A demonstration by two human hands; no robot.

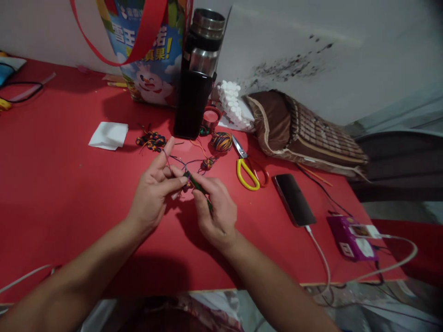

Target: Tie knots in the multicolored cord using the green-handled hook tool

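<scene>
The left hand [150,193] pinches the piece [188,184], yarn [166,158] over its raised finger — probably for tension — while the right hand [218,210] grips the green tool [198,185] against it, the ball [221,142] lying beyond the right.

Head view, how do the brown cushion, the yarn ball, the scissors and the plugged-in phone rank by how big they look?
1. Brown cushion
2. Scissors and plugged-in phone, too alike to rank
3. Yarn ball
</scene>
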